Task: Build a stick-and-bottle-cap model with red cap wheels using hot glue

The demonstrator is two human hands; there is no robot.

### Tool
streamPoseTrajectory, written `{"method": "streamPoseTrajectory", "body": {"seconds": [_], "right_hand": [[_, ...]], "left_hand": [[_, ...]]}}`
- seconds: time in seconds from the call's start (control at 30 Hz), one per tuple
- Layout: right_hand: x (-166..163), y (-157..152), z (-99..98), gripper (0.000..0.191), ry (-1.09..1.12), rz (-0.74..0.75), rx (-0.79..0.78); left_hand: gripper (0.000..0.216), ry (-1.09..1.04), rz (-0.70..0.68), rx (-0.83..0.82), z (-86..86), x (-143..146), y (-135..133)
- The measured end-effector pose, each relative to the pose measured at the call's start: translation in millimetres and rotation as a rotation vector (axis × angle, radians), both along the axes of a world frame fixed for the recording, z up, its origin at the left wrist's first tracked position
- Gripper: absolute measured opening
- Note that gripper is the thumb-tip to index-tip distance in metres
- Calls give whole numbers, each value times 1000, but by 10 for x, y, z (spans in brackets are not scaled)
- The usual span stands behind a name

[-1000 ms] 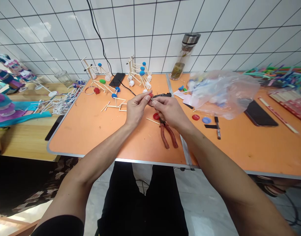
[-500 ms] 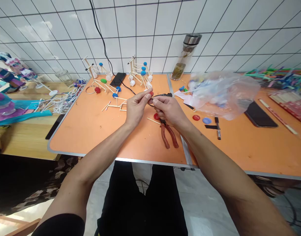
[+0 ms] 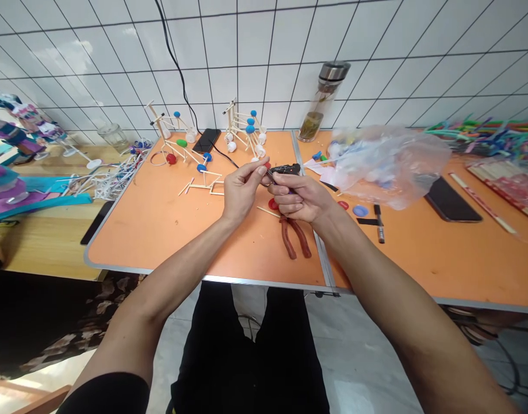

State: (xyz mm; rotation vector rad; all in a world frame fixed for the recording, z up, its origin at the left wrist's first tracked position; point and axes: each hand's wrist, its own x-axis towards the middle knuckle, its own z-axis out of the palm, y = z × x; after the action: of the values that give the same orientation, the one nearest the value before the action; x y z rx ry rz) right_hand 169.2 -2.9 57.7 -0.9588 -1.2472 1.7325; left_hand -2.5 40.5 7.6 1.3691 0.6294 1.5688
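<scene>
Both hands meet above the orange table (image 3: 160,230). My left hand (image 3: 242,190) is closed in a pinch on a small red cap (image 3: 268,165). My right hand (image 3: 301,198) is curled round a black corded tool (image 3: 285,169), whose tip touches the cap. Just under the hands, red-handled pliers (image 3: 295,237) lie beside another red cap (image 3: 272,204) and a thin wooden stick (image 3: 267,211).
Stick-and-cap models (image 3: 245,131) and a phone (image 3: 206,140) stand at the back. A glass bottle (image 3: 322,103) is near the wall. A plastic bag (image 3: 389,161), blue cap (image 3: 359,210), marker (image 3: 378,224) and second phone (image 3: 451,201) lie to the right.
My right hand has gone from a fingertip pinch to a full curl round the black tool and has rolled palm-up. The left hand keeps its pinch on the red cap.
</scene>
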Motion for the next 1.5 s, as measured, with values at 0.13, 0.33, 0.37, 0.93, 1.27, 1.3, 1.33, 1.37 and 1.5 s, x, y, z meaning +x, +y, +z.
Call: {"method": "streamPoseTrajectory", "body": {"seconds": [0.13, 0.33, 0.37, 0.93, 1.27, 1.3, 1.33, 1.37, 1.5], "right_hand": [[-39, 6, -33, 30, 138, -18, -20], [-220, 1, -192, 38, -95, -282, 269], [-223, 7, -210, 37, -172, -329, 328], [-280, -103, -105, 29, -972, -469, 636], [79, 16, 53, 24, 87, 69, -78], [47, 19, 6, 27, 14, 9, -6], [5, 15, -45, 29, -103, -72, 99], [-42, 1, -95, 30, -271, -187, 247], [-230, -128, -199, 32, -1190, -465, 739]], "left_hand": [[43, 4, -16, 17, 8, -11, 33], [33, 87, 116, 51, -8, -47, 83], [28, 113, 146, 62, -6, -53, 84], [28, -9, 49, -132, -68, -11, 43], [34, -43, 18, -43, 49, -12, -33], [35, -38, 23, -60, 34, -19, -21], [35, -29, 28, -79, 15, -26, -7], [35, -14, 32, -101, -6, -33, 10], [31, 70, 33, -180, -76, -52, 59]]}}
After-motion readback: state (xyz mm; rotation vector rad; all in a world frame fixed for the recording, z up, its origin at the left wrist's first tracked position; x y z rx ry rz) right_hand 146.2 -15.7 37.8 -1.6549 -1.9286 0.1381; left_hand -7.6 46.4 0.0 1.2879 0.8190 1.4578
